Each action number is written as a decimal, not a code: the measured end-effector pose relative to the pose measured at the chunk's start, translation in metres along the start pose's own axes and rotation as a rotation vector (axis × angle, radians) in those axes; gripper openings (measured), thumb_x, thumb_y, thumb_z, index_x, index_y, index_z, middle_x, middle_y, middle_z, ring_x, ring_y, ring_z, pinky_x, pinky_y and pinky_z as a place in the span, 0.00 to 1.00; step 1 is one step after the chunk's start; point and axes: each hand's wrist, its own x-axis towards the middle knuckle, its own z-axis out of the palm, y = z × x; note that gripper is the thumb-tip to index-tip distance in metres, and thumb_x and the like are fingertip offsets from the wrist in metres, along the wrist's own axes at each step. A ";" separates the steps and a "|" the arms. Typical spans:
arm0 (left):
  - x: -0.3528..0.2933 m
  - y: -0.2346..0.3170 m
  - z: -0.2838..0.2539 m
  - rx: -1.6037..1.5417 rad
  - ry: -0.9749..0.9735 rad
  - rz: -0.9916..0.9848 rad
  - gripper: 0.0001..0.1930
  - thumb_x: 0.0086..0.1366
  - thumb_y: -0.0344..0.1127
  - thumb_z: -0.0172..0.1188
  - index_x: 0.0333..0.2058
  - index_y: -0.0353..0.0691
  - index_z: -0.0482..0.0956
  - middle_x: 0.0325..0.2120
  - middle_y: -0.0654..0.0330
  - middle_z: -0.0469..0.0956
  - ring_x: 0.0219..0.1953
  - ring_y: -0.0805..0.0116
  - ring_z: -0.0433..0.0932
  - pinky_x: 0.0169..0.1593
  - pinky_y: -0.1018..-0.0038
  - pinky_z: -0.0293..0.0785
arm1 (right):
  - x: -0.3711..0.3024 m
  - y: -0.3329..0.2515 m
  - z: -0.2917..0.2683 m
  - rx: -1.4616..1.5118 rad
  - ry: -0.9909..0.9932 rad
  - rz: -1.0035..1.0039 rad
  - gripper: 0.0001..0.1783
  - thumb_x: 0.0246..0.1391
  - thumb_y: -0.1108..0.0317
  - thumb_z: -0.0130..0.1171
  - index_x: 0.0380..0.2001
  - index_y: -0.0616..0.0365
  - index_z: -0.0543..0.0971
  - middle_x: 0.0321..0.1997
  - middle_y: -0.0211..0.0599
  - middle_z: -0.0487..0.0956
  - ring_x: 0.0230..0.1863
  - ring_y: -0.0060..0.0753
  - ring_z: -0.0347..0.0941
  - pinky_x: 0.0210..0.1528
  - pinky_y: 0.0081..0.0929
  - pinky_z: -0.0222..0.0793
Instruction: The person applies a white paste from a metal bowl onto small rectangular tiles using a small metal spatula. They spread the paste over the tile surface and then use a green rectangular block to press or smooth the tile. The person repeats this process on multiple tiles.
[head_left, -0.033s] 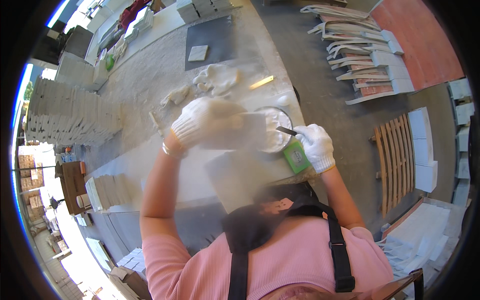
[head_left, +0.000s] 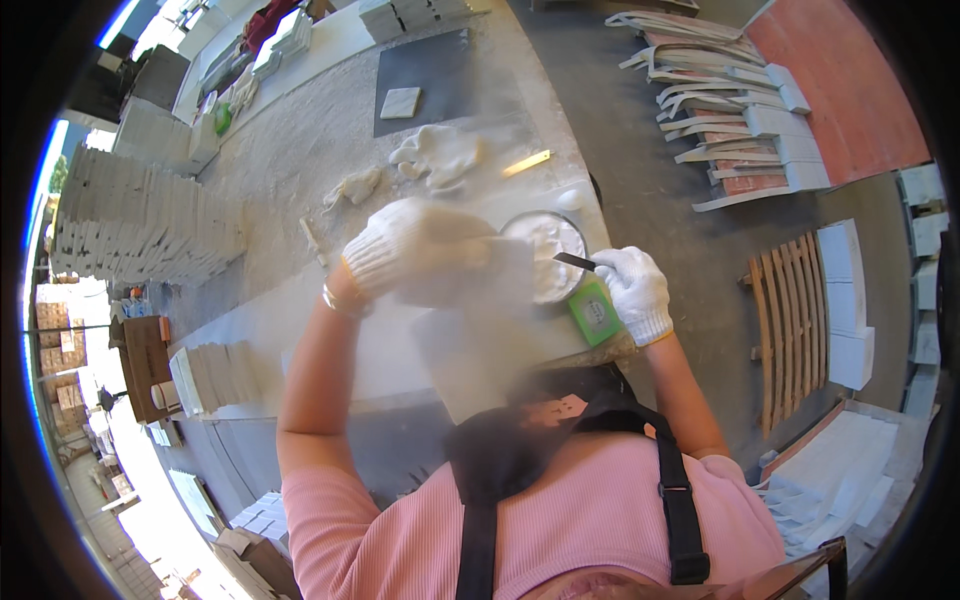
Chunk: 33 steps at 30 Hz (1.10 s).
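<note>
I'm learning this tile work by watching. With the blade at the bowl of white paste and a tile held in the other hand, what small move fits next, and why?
Probably scoop paste and bring it to the tile. The right hand holds a thin dark blade whose tip meets the white paste in the round bowl, while the left hand holds a pale tile right beside the bowl.

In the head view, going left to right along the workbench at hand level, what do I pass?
Stack of pale tiles → left hand in a white glove, holding a pale tile → round bowl of white paste → dark blade → right hand in a white glove → wooden slats on the floor.
</note>
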 end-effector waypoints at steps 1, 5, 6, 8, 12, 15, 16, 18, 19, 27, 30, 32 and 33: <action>-0.007 0.004 0.002 0.058 -0.058 -0.059 0.20 0.66 0.49 0.70 0.47 0.39 0.89 0.41 0.54 0.89 0.41 0.58 0.87 0.48 0.64 0.81 | 0.001 -0.002 -0.004 0.072 0.005 0.024 0.11 0.55 0.74 0.69 0.43 0.51 0.86 0.40 0.37 0.84 0.42 0.45 0.82 0.46 0.40 0.79; -0.029 0.011 0.032 0.153 -0.190 -0.005 0.19 0.66 0.53 0.68 0.45 0.46 0.91 0.40 0.56 0.89 0.41 0.53 0.86 0.46 0.61 0.81 | -0.004 -0.015 -0.022 0.344 -0.090 0.165 0.07 0.64 0.75 0.64 0.44 0.60 0.83 0.42 0.35 0.84 0.45 0.27 0.81 0.52 0.28 0.77; -0.031 0.010 0.038 0.233 -0.254 -0.052 0.19 0.66 0.54 0.67 0.45 0.48 0.91 0.40 0.56 0.89 0.41 0.52 0.86 0.46 0.60 0.81 | -0.006 -0.020 -0.028 0.409 -0.125 0.182 0.06 0.66 0.75 0.63 0.45 0.61 0.83 0.42 0.34 0.84 0.44 0.25 0.80 0.52 0.26 0.76; -0.035 0.008 0.049 0.334 -0.327 -0.100 0.18 0.65 0.56 0.67 0.45 0.52 0.91 0.40 0.57 0.88 0.42 0.51 0.85 0.45 0.59 0.80 | -0.010 -0.030 -0.034 0.499 -0.209 0.236 0.07 0.70 0.73 0.60 0.47 0.63 0.82 0.42 0.32 0.84 0.42 0.23 0.80 0.51 0.26 0.76; -0.041 0.005 0.068 0.382 -0.324 -0.142 0.16 0.63 0.55 0.67 0.45 0.57 0.91 0.41 0.59 0.88 0.42 0.50 0.85 0.44 0.58 0.80 | -0.017 -0.053 -0.044 0.748 -0.353 0.351 0.08 0.71 0.72 0.59 0.49 0.63 0.81 0.42 0.32 0.83 0.41 0.20 0.79 0.48 0.25 0.78; -0.046 -0.001 0.078 0.381 -0.233 -0.107 0.15 0.61 0.52 0.69 0.43 0.58 0.91 0.44 0.61 0.86 0.47 0.52 0.84 0.48 0.57 0.79 | -0.023 -0.069 -0.048 0.879 -0.401 0.382 0.12 0.70 0.73 0.62 0.53 0.64 0.82 0.43 0.32 0.84 0.41 0.21 0.80 0.47 0.25 0.80; -0.047 -0.003 0.081 0.391 -0.193 -0.091 0.14 0.60 0.51 0.69 0.43 0.58 0.92 0.46 0.61 0.86 0.49 0.53 0.83 0.49 0.56 0.79 | -0.024 -0.073 -0.049 0.859 -0.420 0.364 0.12 0.69 0.74 0.62 0.54 0.64 0.82 0.43 0.33 0.84 0.42 0.21 0.80 0.47 0.25 0.80; -0.049 -0.008 0.090 0.405 -0.051 0.047 0.14 0.61 0.55 0.69 0.39 0.57 0.91 0.43 0.58 0.85 0.48 0.51 0.83 0.52 0.57 0.79 | -0.026 -0.079 -0.050 0.839 -0.442 0.324 0.14 0.69 0.75 0.62 0.55 0.64 0.82 0.44 0.33 0.85 0.42 0.22 0.80 0.48 0.25 0.80; -0.051 -0.010 0.093 0.428 0.035 0.117 0.15 0.61 0.57 0.69 0.37 0.57 0.91 0.42 0.57 0.84 0.47 0.50 0.82 0.54 0.58 0.79 | -0.027 -0.081 -0.049 0.840 -0.455 0.328 0.16 0.68 0.76 0.63 0.57 0.63 0.82 0.46 0.34 0.85 0.43 0.21 0.80 0.48 0.24 0.79; -0.080 -0.014 0.124 0.484 0.413 0.121 0.16 0.58 0.48 0.70 0.45 0.55 0.89 0.55 0.60 0.80 0.64 0.48 0.73 0.68 0.51 0.67 | -0.033 -0.085 -0.044 0.710 -0.557 0.222 0.15 0.65 0.74 0.65 0.54 0.61 0.86 0.53 0.39 0.88 0.54 0.29 0.82 0.60 0.28 0.75; -0.092 -0.011 0.140 0.529 0.554 0.034 0.19 0.61 0.48 0.69 0.50 0.55 0.87 0.59 0.60 0.80 0.67 0.43 0.71 0.69 0.47 0.66 | -0.033 -0.088 -0.036 0.675 -0.542 0.121 0.15 0.64 0.77 0.64 0.53 0.63 0.86 0.51 0.38 0.87 0.50 0.27 0.83 0.55 0.27 0.78; -0.094 -0.011 0.147 0.557 0.603 0.029 0.19 0.62 0.48 0.68 0.52 0.54 0.86 0.59 0.61 0.80 0.67 0.43 0.71 0.68 0.47 0.67 | -0.033 -0.090 -0.031 0.654 -0.528 0.066 0.14 0.63 0.78 0.65 0.52 0.63 0.86 0.49 0.38 0.87 0.47 0.25 0.83 0.53 0.26 0.79; -0.094 -0.012 0.150 0.571 0.609 0.030 0.19 0.63 0.48 0.68 0.52 0.53 0.86 0.59 0.61 0.80 0.67 0.43 0.71 0.67 0.48 0.68 | -0.033 -0.091 -0.030 0.647 -0.522 0.044 0.14 0.63 0.78 0.65 0.52 0.63 0.86 0.48 0.38 0.87 0.47 0.26 0.83 0.52 0.26 0.79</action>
